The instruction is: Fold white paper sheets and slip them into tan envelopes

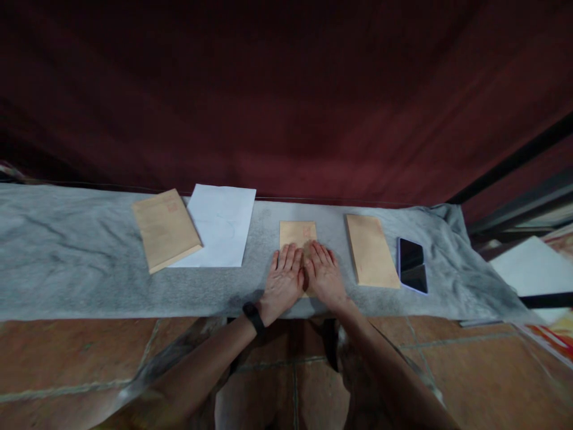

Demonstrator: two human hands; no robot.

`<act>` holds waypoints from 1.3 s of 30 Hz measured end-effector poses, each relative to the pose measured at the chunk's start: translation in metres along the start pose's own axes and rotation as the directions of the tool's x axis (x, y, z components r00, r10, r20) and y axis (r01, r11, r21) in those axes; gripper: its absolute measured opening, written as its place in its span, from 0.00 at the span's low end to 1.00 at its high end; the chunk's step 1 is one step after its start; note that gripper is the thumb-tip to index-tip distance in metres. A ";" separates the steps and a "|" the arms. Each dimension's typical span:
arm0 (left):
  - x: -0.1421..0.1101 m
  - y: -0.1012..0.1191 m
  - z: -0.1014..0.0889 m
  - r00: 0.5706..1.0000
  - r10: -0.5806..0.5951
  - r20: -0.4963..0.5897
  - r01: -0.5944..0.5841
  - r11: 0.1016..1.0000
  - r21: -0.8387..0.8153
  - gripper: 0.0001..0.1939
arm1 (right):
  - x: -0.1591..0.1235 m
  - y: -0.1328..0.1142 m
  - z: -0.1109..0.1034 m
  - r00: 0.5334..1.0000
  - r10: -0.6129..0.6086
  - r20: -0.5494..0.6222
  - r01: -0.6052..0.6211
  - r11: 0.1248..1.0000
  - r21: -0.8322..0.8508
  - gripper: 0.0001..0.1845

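A brown paper envelope [293, 231] with a red printed mark lies upright in front of me on the grey cloth [215, 292]. My left hand [284, 278] rests flat on its left part, fingers stretched out and pointing away from me. Beside it, my right hand [324, 275] lies flat over the right part, with the fingers also extended. The two hands nearly meet at the thumbs and hide the envelope's middle. Neither hand grips anything. On my left wrist is a black band [253, 318].
To the left, a stack of brown envelopes [165, 230] overlaps white paper sheets [221, 224]. Another brown envelope stack [371, 251] lies to the right, next to a phone [412, 266] with a purple edge. A dark red curtain [286, 119] hangs behind. Tiled floor [67, 352] shows below.
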State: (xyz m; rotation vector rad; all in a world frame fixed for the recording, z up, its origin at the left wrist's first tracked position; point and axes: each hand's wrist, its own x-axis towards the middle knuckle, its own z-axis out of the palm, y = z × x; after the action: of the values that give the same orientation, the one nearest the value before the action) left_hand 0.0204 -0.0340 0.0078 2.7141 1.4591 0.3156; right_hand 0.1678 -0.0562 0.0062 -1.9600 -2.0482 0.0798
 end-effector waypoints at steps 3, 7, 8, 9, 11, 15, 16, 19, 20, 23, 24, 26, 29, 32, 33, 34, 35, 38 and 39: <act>0.000 0.000 -0.001 1.000 0.010 0.007 -0.010 1.000 0.008 0.31 | 0.000 -0.004 0.001 0.999 -0.039 0.037 0.039 0.999 0.019 0.29; 0.002 -0.002 0.000 1.000 0.008 0.004 -0.008 1.000 0.009 0.31 | 0.000 -0.008 0.003 0.997 -0.060 0.049 0.060 0.998 -0.005 0.29; 0.002 -0.002 0.000 1.000 0.008 0.003 -0.008 1.000 0.007 0.31 | -0.001 -0.007 0.004 0.997 -0.057 0.050 0.058 0.998 -0.012 0.29; 0.003 -0.002 0.000 1.000 0.009 0.004 -0.009 1.000 0.003 0.31 | -0.001 -0.007 0.004 0.997 -0.054 0.052 0.055 0.998 -0.020 0.29; 0.003 -0.003 -0.001 1.000 0.009 0.007 -0.009 1.000 -0.006 0.30 | -0.001 -0.006 0.005 0.998 -0.047 0.051 0.049 0.998 -0.033 0.29; 0.003 -0.004 0.000 1.000 0.000 -0.001 -0.001 1.000 -0.019 0.30 | -0.001 -0.004 0.006 0.999 -0.029 0.025 0.030 0.998 -0.050 0.29; 0.004 -0.004 0.000 1.000 -0.001 -0.007 0.001 1.000 -0.019 0.30 | -0.002 -0.004 0.007 1.000 -0.022 0.015 0.023 0.998 -0.053 0.29; 0.005 -0.007 0.002 1.000 -0.019 -0.021 0.018 1.000 -0.017 0.30 | -0.002 -0.004 0.008 1.000 0.011 -0.011 -0.012 0.998 -0.060 0.30; 0.005 -0.008 0.002 0.999 -0.027 -0.023 0.026 1.000 -0.017 0.30 | -0.002 -0.004 0.008 1.000 0.023 -0.018 -0.024 0.998 -0.060 0.30; 0.007 -0.011 0.001 0.998 -0.048 -0.027 0.047 0.999 -0.014 0.30 | -0.003 -0.004 0.009 0.998 0.048 -0.036 -0.051 0.997 -0.060 0.30; 0.007 -0.011 0.001 0.998 -0.053 -0.027 0.053 0.999 -0.013 0.30 | -0.003 -0.003 0.008 0.998 0.056 -0.041 -0.058 0.996 -0.061 0.30; 0.008 -0.012 0.000 0.997 -0.065 -0.029 0.065 0.998 -0.011 0.30 | -0.003 -0.002 0.008 0.997 0.065 -0.045 -0.068 0.996 -0.062 0.30; 0.008 -0.013 0.001 0.996 -0.074 -0.039 0.074 0.997 -0.013 0.30 | -0.003 0.001 0.007 0.997 0.068 -0.044 -0.071 0.995 -0.071 0.30; 0.008 -0.014 0.003 0.996 -0.078 -0.049 0.078 0.997 -0.012 0.30 | -0.004 0.004 0.008 0.996 0.068 -0.054 -0.072 0.994 -0.080 0.30; 0.008 -0.014 0.003 0.996 -0.079 -0.050 0.079 0.997 -0.012 0.30 | -0.005 0.005 0.008 0.996 0.067 -0.059 -0.072 0.994 -0.081 0.30; 0.008 -0.014 0.004 0.996 -0.080 -0.049 0.080 0.997 -0.010 0.30 | -0.005 0.006 0.008 0.996 0.066 -0.063 -0.071 0.994 -0.082 0.30; 0.008 -0.015 0.004 0.996 -0.081 -0.047 0.081 0.997 -0.009 0.30 | -0.005 0.006 0.008 0.996 0.065 -0.064 -0.070 0.994 -0.082 0.30; 0.009 -0.016 0.004 0.995 -0.091 -0.040 0.091 0.996 0.001 0.30 | -0.005 0.007 0.007 0.996 0.065 -0.061 -0.070 0.994 -0.086 0.30; 0.009 -0.016 0.004 0.995 -0.095 -0.037 0.095 0.995 0.004 0.30 | -0.005 0.007 0.007 0.996 0.066 -0.058 -0.071 0.994 -0.087 0.30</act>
State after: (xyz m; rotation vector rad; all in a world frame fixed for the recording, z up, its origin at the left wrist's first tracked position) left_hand 0.0129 -0.0177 0.0033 2.6458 1.5948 0.3596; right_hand 0.1731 -0.0596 -0.0026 -2.0615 -1.9822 -0.0500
